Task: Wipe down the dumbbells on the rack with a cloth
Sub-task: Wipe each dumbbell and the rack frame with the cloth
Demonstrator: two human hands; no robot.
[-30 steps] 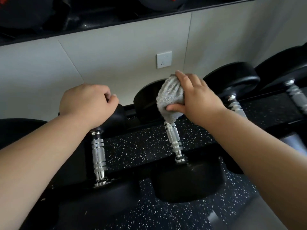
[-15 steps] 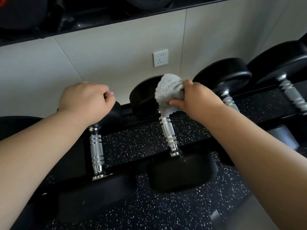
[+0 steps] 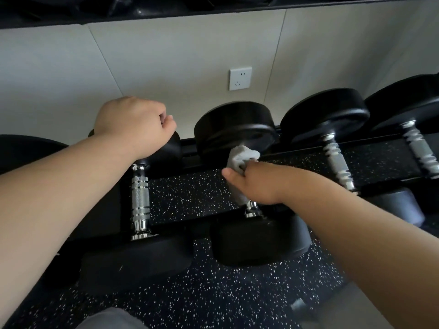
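Several black dumbbells with ribbed chrome handles lie side by side on the rack (image 3: 190, 193). My right hand (image 3: 256, 184) grips a grey cloth (image 3: 240, 160) wrapped round the handle of the middle dumbbell (image 3: 235, 129), so only the handle's lower chrome end shows. My left hand (image 3: 135, 124) rests with curled fingers on the far head of the left dumbbell (image 3: 140, 200), whose whole handle is visible.
Two more dumbbells (image 3: 337, 162) lie to the right. A white wall socket (image 3: 240, 78) sits on the pale wall behind. A dark upper shelf (image 3: 166, 8) overhangs at the top. Speckled black rubber flooring (image 3: 213, 293) lies below.
My right hand has slid the cloth from the far head of the middle dumbbell down onto its handle. The left hand has stayed on the left dumbbell's head.
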